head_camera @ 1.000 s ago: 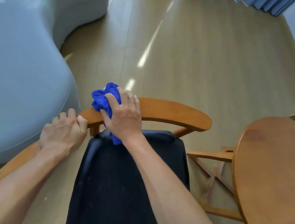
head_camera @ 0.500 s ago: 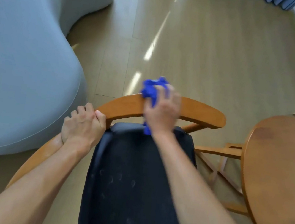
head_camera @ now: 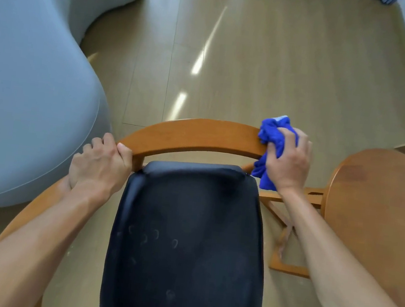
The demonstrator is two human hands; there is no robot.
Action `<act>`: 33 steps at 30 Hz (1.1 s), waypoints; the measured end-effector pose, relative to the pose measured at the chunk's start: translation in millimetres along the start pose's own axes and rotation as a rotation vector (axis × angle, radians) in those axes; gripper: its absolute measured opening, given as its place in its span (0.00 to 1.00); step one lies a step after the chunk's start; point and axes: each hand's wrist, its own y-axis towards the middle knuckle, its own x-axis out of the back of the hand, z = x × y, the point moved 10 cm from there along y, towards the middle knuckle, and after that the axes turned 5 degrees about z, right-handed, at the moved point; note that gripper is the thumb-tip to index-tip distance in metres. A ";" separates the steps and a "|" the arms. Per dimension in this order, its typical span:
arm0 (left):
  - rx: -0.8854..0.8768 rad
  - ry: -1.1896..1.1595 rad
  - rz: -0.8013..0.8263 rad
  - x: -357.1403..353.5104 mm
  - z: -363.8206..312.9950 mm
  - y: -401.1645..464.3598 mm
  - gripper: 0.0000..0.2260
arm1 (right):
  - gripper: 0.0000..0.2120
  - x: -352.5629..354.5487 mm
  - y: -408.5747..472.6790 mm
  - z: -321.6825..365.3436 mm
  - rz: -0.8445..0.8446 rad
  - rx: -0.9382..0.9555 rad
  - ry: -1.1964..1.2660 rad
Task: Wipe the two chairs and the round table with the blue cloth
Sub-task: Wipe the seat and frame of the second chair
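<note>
The right hand [head_camera: 288, 161], gripping the cloth [head_camera: 273, 139], has slid from mid-rail to the chair [head_camera: 193, 137] back's right end; the left hand [head_camera: 98, 166] still clasps the left end.

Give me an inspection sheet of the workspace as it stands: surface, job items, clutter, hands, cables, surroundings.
Surface: wooden floor, light streaks on it.
Job's things: chair with curved wooden backrest and dark seat pad, which shows faint marks; blue cloth bunched over the backrest's right end; round table to the right of the chair, partly in view. Second chair not seen.
Clutter: nothing seen.
Hands: left hand grips the backrest's left end; right hand holds the cloth against the backrest.
Cables: nothing seen.
Surroundings: pale grey-blue sofa on the left; wooden frame beside the table, low down.
</note>
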 end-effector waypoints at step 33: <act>-0.303 0.038 -0.221 -11.6 -151.3 24.1 0.23 | 0.11 -134.7 -145.8 -141.8 0.418 -0.930 0.139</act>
